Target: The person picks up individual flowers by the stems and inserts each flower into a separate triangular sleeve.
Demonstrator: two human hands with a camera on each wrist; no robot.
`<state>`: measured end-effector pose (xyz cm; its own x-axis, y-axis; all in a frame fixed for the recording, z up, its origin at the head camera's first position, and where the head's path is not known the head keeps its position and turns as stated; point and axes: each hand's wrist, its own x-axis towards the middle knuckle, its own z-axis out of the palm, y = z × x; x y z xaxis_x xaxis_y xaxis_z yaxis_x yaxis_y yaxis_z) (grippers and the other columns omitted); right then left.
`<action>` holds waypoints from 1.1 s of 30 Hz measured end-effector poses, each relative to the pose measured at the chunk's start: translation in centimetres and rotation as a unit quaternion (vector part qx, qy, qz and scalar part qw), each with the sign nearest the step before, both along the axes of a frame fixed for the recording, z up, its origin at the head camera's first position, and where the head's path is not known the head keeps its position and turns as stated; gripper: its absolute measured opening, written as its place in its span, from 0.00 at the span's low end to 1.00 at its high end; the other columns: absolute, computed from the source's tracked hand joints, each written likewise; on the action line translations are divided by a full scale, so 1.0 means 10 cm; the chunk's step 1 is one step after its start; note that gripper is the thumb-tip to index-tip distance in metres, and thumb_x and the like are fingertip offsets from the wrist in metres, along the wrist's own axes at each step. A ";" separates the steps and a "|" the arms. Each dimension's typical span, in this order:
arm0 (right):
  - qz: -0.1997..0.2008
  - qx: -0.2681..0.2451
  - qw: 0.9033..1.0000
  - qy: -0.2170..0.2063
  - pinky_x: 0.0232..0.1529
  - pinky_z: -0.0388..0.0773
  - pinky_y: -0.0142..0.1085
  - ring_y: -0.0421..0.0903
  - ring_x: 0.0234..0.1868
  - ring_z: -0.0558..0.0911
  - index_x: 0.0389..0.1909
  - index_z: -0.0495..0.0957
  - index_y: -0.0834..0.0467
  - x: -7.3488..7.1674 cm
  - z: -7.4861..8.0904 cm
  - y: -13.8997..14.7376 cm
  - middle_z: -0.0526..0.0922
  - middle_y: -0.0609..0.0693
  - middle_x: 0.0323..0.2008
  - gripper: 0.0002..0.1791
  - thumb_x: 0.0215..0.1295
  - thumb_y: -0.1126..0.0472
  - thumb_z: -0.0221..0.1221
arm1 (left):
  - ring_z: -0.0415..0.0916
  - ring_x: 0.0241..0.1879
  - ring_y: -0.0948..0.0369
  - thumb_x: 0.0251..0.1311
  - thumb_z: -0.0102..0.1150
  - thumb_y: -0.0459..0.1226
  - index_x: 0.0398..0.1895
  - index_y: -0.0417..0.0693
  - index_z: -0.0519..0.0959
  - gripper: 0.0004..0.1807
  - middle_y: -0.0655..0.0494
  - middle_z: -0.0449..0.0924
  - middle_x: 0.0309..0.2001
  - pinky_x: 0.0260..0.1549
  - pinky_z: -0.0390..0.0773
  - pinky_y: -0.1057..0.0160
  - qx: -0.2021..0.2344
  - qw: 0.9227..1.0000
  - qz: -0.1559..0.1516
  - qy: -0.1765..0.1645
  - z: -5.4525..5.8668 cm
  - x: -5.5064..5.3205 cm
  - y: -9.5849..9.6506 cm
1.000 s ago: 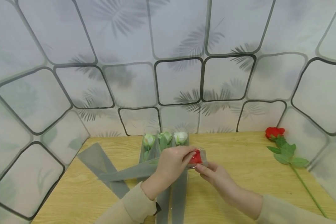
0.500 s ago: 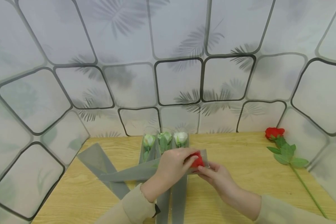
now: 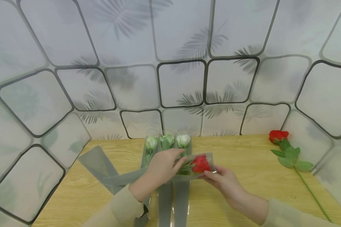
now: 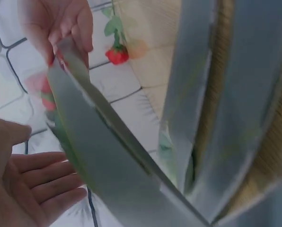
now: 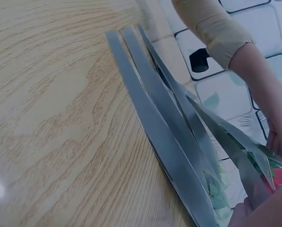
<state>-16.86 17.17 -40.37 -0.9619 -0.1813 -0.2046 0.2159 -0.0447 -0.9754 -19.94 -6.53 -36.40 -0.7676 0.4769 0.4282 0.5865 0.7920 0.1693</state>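
A red rose (image 3: 200, 163) lies inside a grey, clear-fronted flower sleeve (image 4: 103, 146), held slantwise above the table. My right hand (image 3: 227, 186) pinches the sleeve's mouth beside the bloom, thumb on the near edge. My left hand (image 3: 162, 165) is over the sleeve, left of the bloom. In the left wrist view its fingers (image 4: 51, 182) are fairly straight and lie alongside the sleeve; whether they touch it I cannot tell. Beneath, several parts of the scene overlap: a white rose (image 3: 183, 140) and two greenish-white roses (image 3: 151, 142) lie in their own grey sleeves (image 5: 150, 109).
Another red rose (image 3: 279, 135), unwrapped with a long stem, lies at the table's right side. A flat grey sleeve (image 3: 98, 162) lies at the left on the wooden table (image 3: 244, 151). Patterned fabric walls (image 3: 182, 82) enclose the back and sides.
My left hand has moved left and down, off the bloom. More of the rose shows now, with its leaves, inside the sleeve's mouth. The right hand has barely moved and still grips there.
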 end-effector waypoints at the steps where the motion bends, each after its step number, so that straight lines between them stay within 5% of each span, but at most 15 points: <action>1: -0.001 0.000 1.000 -0.003 0.59 0.86 0.32 0.38 0.49 0.90 0.72 0.66 0.79 0.00 0.00 0.01 0.89 0.56 0.54 0.29 0.77 0.67 0.59 | 0.91 0.49 0.56 0.78 0.60 0.50 0.64 0.46 0.84 0.22 0.50 0.89 0.58 0.46 0.91 0.56 -0.004 1.000 0.002 -0.030 0.00 -0.01 -0.05; 6: -0.003 -0.006 1.000 -0.018 0.58 0.86 0.33 0.38 0.49 0.90 0.72 0.66 0.78 -0.01 -0.01 0.06 0.89 0.53 0.54 0.28 0.78 0.69 0.58 | 0.83 0.65 0.47 0.80 0.54 0.54 0.72 0.43 0.77 0.30 0.46 0.83 0.68 0.63 0.83 0.46 -0.016 0.989 0.009 -0.145 -0.08 -0.07 -0.29; 12: -0.005 -0.006 1.000 -0.022 0.57 0.87 0.33 0.36 0.49 0.89 0.72 0.65 0.79 -0.01 -0.03 0.09 0.88 0.54 0.56 0.27 0.78 0.69 0.57 | 0.82 0.65 0.45 0.79 0.53 0.55 0.72 0.39 0.76 0.33 0.43 0.82 0.67 0.65 0.82 0.44 -0.041 0.981 -0.001 -0.191 -0.22 -0.08 -0.55; 21: -0.005 -0.019 1.000 -0.019 0.55 0.87 0.31 0.34 0.48 0.89 0.72 0.63 0.80 -0.03 -0.09 0.19 0.87 0.55 0.58 0.29 0.78 0.70 0.57 | 0.86 0.60 0.45 0.74 0.63 0.50 0.66 0.38 0.80 0.28 0.43 0.87 0.61 0.61 0.84 0.44 -0.058 0.984 -0.032 -0.163 -0.30 -0.08 -0.78; 27: -0.014 -0.050 0.998 -0.031 0.54 0.88 0.31 0.35 0.47 0.89 0.72 0.65 0.80 -0.08 -0.11 0.28 0.89 0.52 0.54 0.28 0.78 0.69 0.57 | 0.90 0.42 0.59 0.68 0.71 0.44 0.51 0.45 0.88 0.15 0.53 0.93 0.45 0.44 0.89 0.59 -0.062 0.989 -0.043 -0.129 -0.29 -0.07 -0.77; 30: -0.014 -0.078 0.996 -0.046 0.53 0.88 0.31 0.36 0.45 0.90 0.66 0.76 0.72 -0.11 -0.10 0.33 0.91 0.46 0.48 0.20 0.78 0.67 0.59 | 0.78 0.25 0.70 0.67 0.72 0.42 0.38 0.50 0.89 0.06 0.61 0.90 0.30 0.26 0.78 0.70 -0.058 0.989 -0.051 -0.125 -0.28 -0.06 -0.73; 33: -0.006 -0.103 0.993 -0.055 0.54 0.88 0.31 0.36 0.45 0.90 0.53 0.87 0.60 -0.14 -0.07 0.37 0.92 0.43 0.44 0.11 0.79 0.66 0.58 | 0.65 0.20 0.75 0.67 0.72 0.41 0.31 0.52 0.88 0.07 0.64 0.84 0.23 0.20 0.65 0.73 -0.050 0.989 -0.060 -0.123 -0.27 -0.02 -0.69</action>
